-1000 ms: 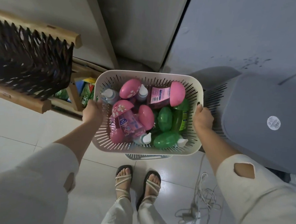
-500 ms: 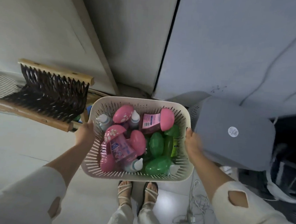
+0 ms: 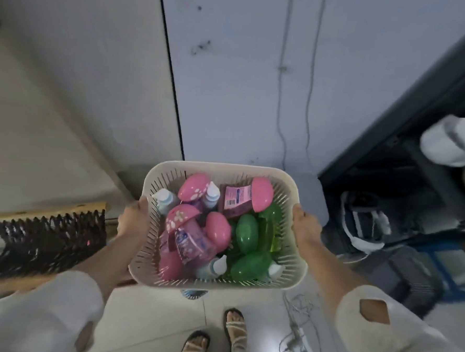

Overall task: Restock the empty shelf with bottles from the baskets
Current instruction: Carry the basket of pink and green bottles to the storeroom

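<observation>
I carry a white slotted basket in front of me, lifted off the floor. My left hand grips its left rim and my right hand grips its right rim. Inside lie several bottles: pink-capped ones on the left and at the back, green ones on the right, and small white-capped ones between them. The shelf is out of view.
A dark woven rack with wooden rails stands at my left. Grey wall panels rise ahead. A dark unit with a shoe sits at the right. A power strip with cables lies on the floor by my sandalled feet.
The basket has risen and my view has tilted up and swung right. The grey box slid out of sight, and the woven rack dropped to the lower left.
</observation>
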Demonstrator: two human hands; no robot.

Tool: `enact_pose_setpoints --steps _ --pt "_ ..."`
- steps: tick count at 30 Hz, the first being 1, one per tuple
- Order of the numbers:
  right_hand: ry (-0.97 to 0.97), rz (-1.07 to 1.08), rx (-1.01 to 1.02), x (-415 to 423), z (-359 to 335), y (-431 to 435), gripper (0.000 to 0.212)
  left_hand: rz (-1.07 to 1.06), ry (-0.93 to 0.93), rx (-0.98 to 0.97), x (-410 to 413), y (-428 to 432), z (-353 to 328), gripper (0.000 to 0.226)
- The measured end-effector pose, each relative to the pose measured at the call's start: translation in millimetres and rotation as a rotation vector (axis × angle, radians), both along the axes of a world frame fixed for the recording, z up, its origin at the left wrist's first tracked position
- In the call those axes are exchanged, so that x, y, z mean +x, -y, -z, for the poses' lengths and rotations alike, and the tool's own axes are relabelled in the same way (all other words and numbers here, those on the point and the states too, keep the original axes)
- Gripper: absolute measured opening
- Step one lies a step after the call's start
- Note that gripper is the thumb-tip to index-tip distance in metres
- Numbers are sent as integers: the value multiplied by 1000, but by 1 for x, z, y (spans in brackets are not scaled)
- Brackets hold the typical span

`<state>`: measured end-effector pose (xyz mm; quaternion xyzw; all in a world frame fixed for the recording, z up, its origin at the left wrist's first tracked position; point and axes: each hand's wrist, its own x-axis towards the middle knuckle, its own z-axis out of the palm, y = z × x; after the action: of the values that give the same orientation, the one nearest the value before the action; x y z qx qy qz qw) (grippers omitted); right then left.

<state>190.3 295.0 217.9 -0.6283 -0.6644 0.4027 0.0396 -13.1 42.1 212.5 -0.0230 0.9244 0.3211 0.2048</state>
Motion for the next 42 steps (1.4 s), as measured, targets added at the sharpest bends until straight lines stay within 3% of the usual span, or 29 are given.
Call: enact_pose_setpoints --steps 7,14,20,30,42 --pt "-48 348 6 107 -43 5 58 287 -26 8 28 -66 -52 57" --pt "-90 683 4 253 -68 42 59 664 -40 65 127 -139 -65 57" --pt "-83 990 50 403 -66 90 57 946 47 128 271 -189 -65 52" --pt "-2 1407 60 639 -52 190 51 1371 118 2 537 -222 -41 58" --pt "54 1878 -16 811 -42 314 57 1852 101 -34 807 -219 -46 54"
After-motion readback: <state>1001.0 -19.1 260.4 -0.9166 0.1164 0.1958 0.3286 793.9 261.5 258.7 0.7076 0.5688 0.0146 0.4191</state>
